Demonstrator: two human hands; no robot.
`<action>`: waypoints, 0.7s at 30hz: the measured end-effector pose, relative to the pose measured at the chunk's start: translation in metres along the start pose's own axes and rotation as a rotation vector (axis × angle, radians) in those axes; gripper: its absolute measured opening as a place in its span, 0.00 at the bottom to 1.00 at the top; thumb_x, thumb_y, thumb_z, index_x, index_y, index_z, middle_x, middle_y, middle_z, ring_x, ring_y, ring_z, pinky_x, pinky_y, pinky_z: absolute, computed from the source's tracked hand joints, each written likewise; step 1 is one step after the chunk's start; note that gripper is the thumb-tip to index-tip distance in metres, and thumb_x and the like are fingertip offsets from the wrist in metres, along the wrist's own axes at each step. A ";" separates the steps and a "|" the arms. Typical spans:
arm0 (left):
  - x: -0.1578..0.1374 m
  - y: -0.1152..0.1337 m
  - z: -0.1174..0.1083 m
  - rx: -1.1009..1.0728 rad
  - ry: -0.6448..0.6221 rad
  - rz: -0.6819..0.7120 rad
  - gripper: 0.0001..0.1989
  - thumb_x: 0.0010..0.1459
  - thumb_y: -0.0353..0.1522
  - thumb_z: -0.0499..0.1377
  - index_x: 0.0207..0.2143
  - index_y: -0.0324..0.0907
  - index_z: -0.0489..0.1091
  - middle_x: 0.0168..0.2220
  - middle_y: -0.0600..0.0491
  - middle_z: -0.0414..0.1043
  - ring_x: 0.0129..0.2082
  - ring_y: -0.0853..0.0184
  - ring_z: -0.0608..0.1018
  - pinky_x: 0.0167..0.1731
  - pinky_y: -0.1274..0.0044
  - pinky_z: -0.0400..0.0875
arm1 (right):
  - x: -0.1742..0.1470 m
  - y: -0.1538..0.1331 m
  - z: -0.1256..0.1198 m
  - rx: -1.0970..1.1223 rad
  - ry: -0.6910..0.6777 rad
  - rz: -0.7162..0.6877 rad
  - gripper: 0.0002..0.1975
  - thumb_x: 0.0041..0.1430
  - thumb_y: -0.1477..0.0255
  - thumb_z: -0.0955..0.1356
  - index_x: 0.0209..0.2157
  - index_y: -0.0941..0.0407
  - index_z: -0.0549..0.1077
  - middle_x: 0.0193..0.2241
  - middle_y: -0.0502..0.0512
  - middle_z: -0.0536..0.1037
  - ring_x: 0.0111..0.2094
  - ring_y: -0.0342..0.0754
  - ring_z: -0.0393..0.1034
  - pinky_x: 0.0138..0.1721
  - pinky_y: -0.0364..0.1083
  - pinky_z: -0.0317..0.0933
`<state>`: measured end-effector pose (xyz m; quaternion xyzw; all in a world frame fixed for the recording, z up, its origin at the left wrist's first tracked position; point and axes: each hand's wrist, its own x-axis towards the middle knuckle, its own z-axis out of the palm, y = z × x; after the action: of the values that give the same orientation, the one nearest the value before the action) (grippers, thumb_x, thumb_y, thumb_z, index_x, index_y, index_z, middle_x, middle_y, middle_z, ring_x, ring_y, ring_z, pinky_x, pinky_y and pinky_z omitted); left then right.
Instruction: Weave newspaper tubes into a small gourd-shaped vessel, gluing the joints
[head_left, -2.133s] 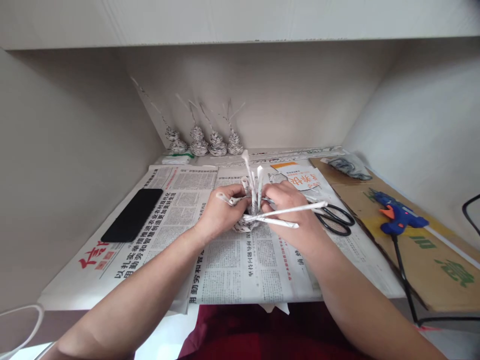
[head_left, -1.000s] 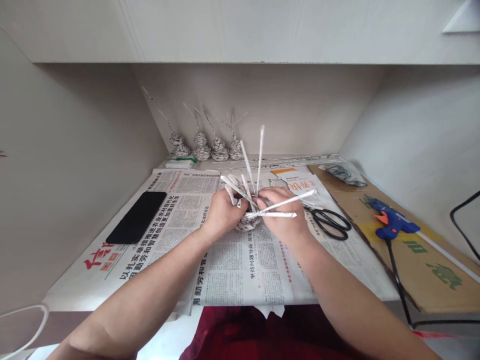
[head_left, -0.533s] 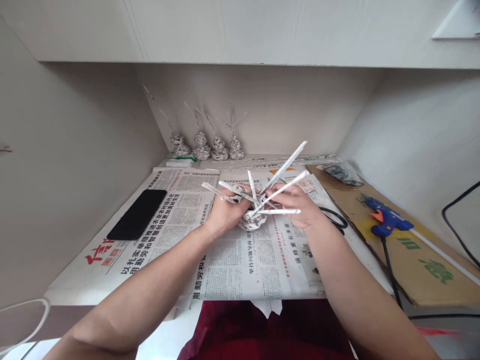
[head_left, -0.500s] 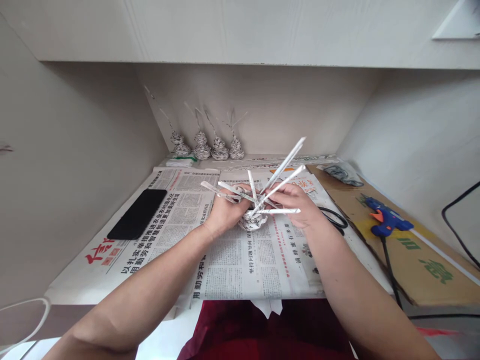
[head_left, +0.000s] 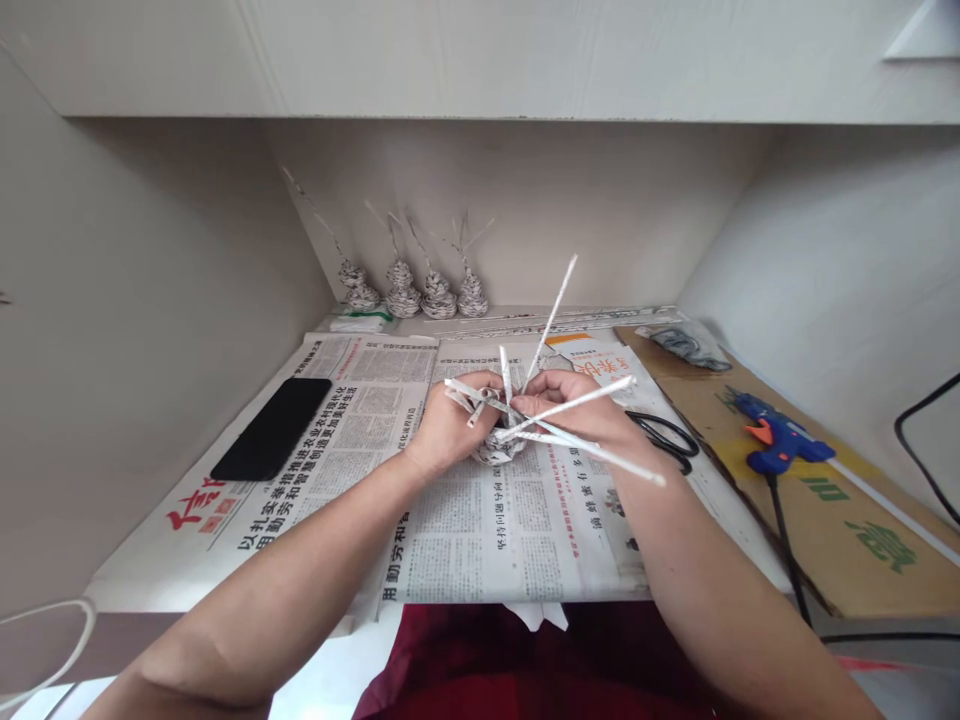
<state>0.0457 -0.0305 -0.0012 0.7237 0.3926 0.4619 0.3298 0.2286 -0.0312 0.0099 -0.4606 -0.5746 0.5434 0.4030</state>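
Over the newspaper, in from its near edge, the left hand grips the weave; the right hand pinches a strip. Another strip now crosses its wrist.

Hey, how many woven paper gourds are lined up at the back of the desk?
4, left to right: leftmost gourd behind the green-edged bag, second gourd, third gourd, rightmost gourd. None looks hidden. The woven paper piece in the left hand isn't counted.
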 end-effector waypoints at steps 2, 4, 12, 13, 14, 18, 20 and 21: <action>0.000 0.000 0.000 0.023 0.011 -0.007 0.07 0.52 0.25 0.57 0.31 0.39 0.74 0.28 0.53 0.76 0.27 0.69 0.75 0.29 0.80 0.70 | 0.000 0.003 -0.003 -0.008 -0.022 0.007 0.13 0.45 0.63 0.75 0.28 0.55 0.72 0.21 0.48 0.75 0.20 0.44 0.70 0.20 0.42 0.62; 0.000 -0.001 0.001 0.041 0.023 -0.011 0.07 0.52 0.25 0.57 0.31 0.39 0.74 0.29 0.53 0.76 0.27 0.69 0.76 0.29 0.80 0.70 | -0.001 0.004 -0.003 -0.016 -0.019 0.021 0.12 0.46 0.65 0.75 0.29 0.55 0.71 0.21 0.48 0.75 0.21 0.43 0.69 0.21 0.42 0.62; 0.000 0.000 0.000 0.060 -0.014 -0.032 0.07 0.52 0.26 0.57 0.34 0.39 0.73 0.29 0.53 0.76 0.28 0.69 0.76 0.30 0.80 0.70 | -0.006 0.003 0.002 -0.215 0.006 -0.025 0.06 0.49 0.73 0.69 0.30 0.55 0.68 0.22 0.46 0.73 0.22 0.42 0.70 0.21 0.39 0.59; -0.001 0.001 -0.001 0.048 -0.030 -0.038 0.07 0.52 0.26 0.57 0.35 0.39 0.72 0.29 0.54 0.75 0.27 0.69 0.75 0.29 0.80 0.69 | -0.006 0.003 0.003 -0.227 0.008 -0.030 0.05 0.49 0.74 0.68 0.30 0.54 0.68 0.22 0.46 0.73 0.22 0.43 0.70 0.21 0.40 0.60; -0.001 0.003 -0.001 0.033 -0.042 -0.041 0.07 0.52 0.26 0.57 0.35 0.39 0.72 0.28 0.54 0.75 0.26 0.70 0.74 0.28 0.80 0.69 | -0.006 0.004 0.004 -0.231 0.004 -0.037 0.04 0.49 0.74 0.67 0.30 0.54 0.68 0.22 0.46 0.73 0.22 0.43 0.70 0.21 0.40 0.60; 0.001 0.008 -0.003 -0.041 -0.050 -0.053 0.06 0.51 0.26 0.58 0.34 0.39 0.71 0.28 0.55 0.74 0.28 0.69 0.75 0.29 0.80 0.70 | -0.006 0.004 0.006 -0.247 0.034 -0.113 0.05 0.49 0.76 0.67 0.31 0.54 0.69 0.27 0.48 0.75 0.25 0.43 0.71 0.24 0.41 0.62; 0.003 0.010 -0.003 -0.073 -0.036 -0.062 0.04 0.51 0.26 0.59 0.32 0.39 0.71 0.29 0.54 0.75 0.29 0.68 0.77 0.31 0.79 0.71 | -0.006 0.004 0.006 -0.302 0.051 -0.180 0.06 0.49 0.76 0.67 0.32 0.54 0.70 0.30 0.49 0.76 0.29 0.43 0.72 0.28 0.42 0.63; 0.003 0.010 -0.003 -0.073 -0.029 -0.061 0.03 0.51 0.26 0.59 0.32 0.39 0.71 0.29 0.53 0.75 0.30 0.67 0.77 0.32 0.78 0.72 | -0.006 0.004 0.005 -0.340 0.054 -0.209 0.06 0.50 0.76 0.67 0.32 0.54 0.70 0.31 0.49 0.77 0.30 0.44 0.72 0.29 0.42 0.63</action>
<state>0.0461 -0.0318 0.0093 0.7054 0.3927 0.4551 0.3756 0.2257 -0.0384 0.0054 -0.4742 -0.6917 0.3812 0.3891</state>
